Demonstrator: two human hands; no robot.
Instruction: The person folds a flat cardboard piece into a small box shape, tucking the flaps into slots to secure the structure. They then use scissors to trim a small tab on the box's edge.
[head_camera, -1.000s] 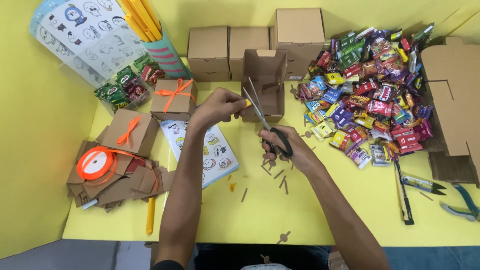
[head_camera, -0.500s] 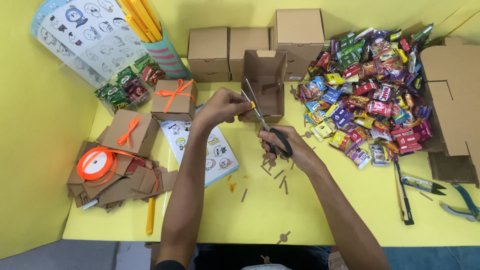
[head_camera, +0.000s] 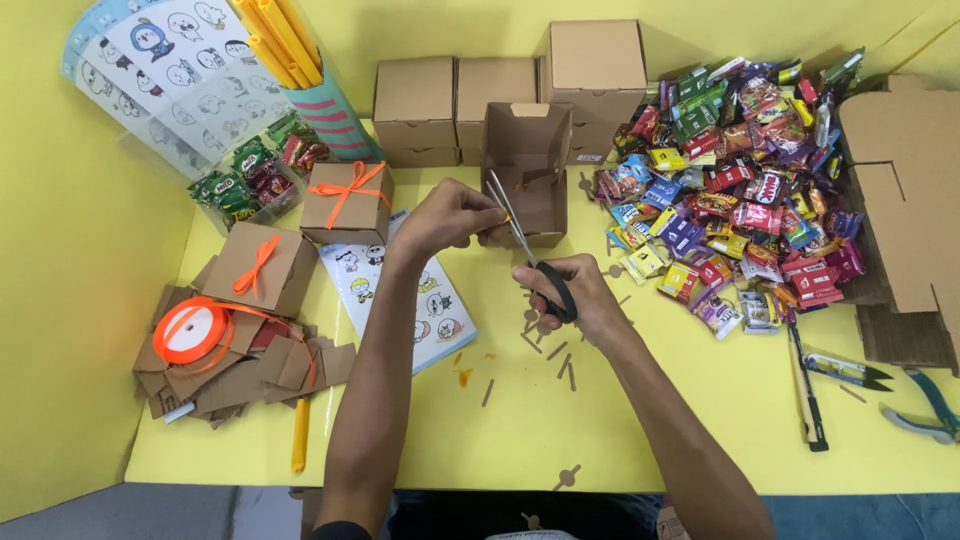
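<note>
Orange ribbon bit (head_camera: 497, 213) mid-frame is being pinched by the left hand (head_camera: 447, 216); right hand (head_camera: 568, 293) is gripping scissors (head_camera: 527, 250), blades seemingly closed. Probably best keeping it taut, snipping cleanly.

The left hand (head_camera: 448, 216) covers whatever its fingers (head_camera: 487, 214) pinch; too small to tell. The right hand (head_camera: 572, 296) hides most of the scissors' (head_camera: 527, 250) handles. The pliers (head_camera: 925, 408) and flat cardboard (head_camera: 905, 190) run off the right edge.
</note>
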